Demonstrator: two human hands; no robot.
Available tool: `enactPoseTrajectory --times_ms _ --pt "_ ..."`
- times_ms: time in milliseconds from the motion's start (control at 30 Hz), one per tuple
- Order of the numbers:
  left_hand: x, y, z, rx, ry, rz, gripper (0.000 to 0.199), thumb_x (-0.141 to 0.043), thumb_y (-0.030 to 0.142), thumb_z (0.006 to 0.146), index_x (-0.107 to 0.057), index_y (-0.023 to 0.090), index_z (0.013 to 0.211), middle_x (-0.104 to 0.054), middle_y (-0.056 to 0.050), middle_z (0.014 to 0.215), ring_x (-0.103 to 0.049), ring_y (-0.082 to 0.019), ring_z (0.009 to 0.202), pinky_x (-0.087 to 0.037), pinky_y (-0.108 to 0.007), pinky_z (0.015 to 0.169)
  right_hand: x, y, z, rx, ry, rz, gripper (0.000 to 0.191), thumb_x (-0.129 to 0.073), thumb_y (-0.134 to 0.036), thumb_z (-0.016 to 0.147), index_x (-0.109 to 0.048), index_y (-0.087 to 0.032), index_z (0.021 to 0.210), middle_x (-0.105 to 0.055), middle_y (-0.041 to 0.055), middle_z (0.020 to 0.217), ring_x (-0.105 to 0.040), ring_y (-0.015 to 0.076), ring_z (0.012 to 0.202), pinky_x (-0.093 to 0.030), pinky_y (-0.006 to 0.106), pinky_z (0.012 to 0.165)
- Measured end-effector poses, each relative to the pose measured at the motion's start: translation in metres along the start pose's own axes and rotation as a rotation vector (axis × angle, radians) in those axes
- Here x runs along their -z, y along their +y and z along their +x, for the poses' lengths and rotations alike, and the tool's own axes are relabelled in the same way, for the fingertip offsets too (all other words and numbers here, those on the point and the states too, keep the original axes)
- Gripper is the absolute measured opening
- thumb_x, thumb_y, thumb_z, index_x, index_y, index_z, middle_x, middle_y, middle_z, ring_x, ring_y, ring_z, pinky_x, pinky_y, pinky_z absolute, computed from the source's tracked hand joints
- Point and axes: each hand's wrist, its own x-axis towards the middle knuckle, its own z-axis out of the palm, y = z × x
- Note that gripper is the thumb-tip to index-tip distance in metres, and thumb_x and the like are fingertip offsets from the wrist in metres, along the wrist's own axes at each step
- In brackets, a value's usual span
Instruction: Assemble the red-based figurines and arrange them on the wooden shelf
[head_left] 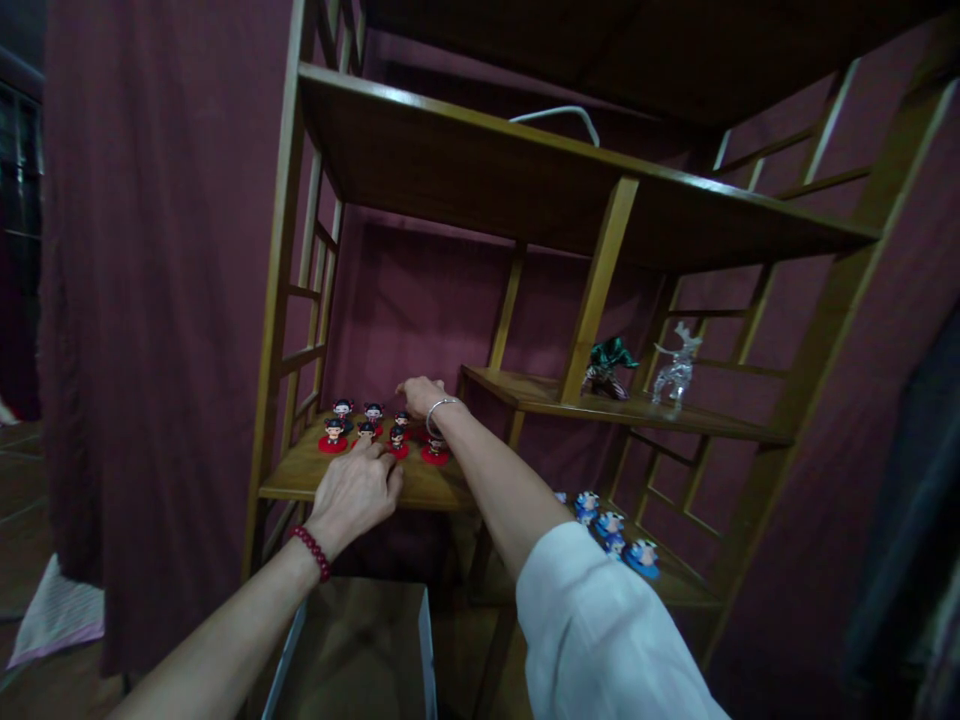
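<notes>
Several small figurines with black hair and red round bases stand in loose rows on the left wooden shelf (300,480). My left hand (356,492), with a dark red bead bracelet at its wrist, is at the front row. Its fingertips close on a figurine (366,432) there, whose base they partly hide. Beside it stand a front-left figurine (334,433) and another figurine (397,438). My right hand (424,398), wearing a silver bangle, reaches over the back of the group with a finger extended leftward. Nothing shows in it; its underside is hidden. Below its wrist is a figurine (434,450).
An open box (367,650) sits below the shelf. Blue-and-white figurines (611,523) stand on a lower right shelf. A middle shelf holds a dark green ornament (611,365) and a clear deer figure (677,368). A wooden post (600,290) stands right of my hands.
</notes>
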Motion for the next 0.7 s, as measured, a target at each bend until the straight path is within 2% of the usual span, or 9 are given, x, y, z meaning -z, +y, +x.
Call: enactPoseTrajectory --times_ms 133,233,300,400,533,700 --pt "0.0 0.0 -0.002 0.003 0.016 -0.022 0.031 -0.035 0.03 0.085 -0.064 0.018 0.082 -0.063 -0.008 0.088 -0.049 -0.021 0.096 -0.043 -0.031 0.076 0.01 0.011 -0.012 -0.119 0.034 0.002 0.048 -0.053 -0.006 0.068 -0.056 -0.023 0.113 -0.056 0.0106 0.118 -0.051 0.0248 0.109 -0.042 0.036 0.084" --pt "0.0 0.001 -0.003 0.017 0.029 -0.029 0.031 -0.035 0.029 0.085 -0.064 0.017 0.082 -0.063 -0.008 0.086 -0.049 -0.021 0.096 -0.043 -0.031 0.075 0.013 0.018 -0.021 -0.153 0.034 -0.005 0.043 -0.055 -0.006 0.067 -0.059 -0.017 0.109 -0.059 0.0147 0.112 -0.055 0.0263 0.104 -0.045 0.033 0.079" --pt "0.001 0.001 -0.003 0.017 0.039 -0.021 0.031 -0.035 0.029 0.085 -0.063 0.017 0.08 -0.063 -0.008 0.085 -0.049 -0.02 0.096 -0.043 -0.03 0.075 0.015 0.021 -0.027 -0.143 0.048 -0.004 0.041 -0.054 -0.006 0.068 -0.06 -0.014 0.107 -0.061 0.0154 0.108 -0.057 0.0254 0.101 -0.045 0.03 0.079" --pt "0.002 0.001 -0.004 0.006 0.053 0.002 0.032 -0.034 0.028 0.085 -0.062 0.017 0.073 -0.062 -0.008 0.082 -0.05 -0.021 0.094 -0.043 -0.03 0.075 0.018 0.022 -0.037 -0.098 0.098 0.008 0.04 -0.05 -0.009 0.073 -0.057 -0.017 0.112 -0.061 0.0118 0.11 -0.055 0.0213 0.104 -0.043 0.026 0.084" --pt "0.005 0.002 -0.008 -0.009 0.077 0.013 0.033 -0.032 0.025 0.085 -0.06 0.017 0.07 -0.061 -0.008 0.078 -0.051 -0.021 0.09 -0.043 -0.031 0.075 0.017 0.024 -0.063 -0.033 0.282 0.092 0.038 -0.043 -0.015 0.081 -0.051 -0.018 0.118 -0.058 0.0074 0.116 -0.05 0.0168 0.11 -0.037 0.023 0.092" --pt "0.007 0.004 -0.016 -0.009 0.117 0.028 0.033 -0.031 0.025 0.086 -0.059 0.017 0.07 -0.06 -0.008 0.074 -0.05 -0.02 0.083 -0.041 -0.032 0.075 0.003 0.025 -0.112 0.018 0.501 0.247 0.037 -0.039 -0.016 0.083 -0.049 -0.016 0.118 -0.053 0.0071 0.121 -0.047 0.0136 0.113 -0.033 0.023 0.098"
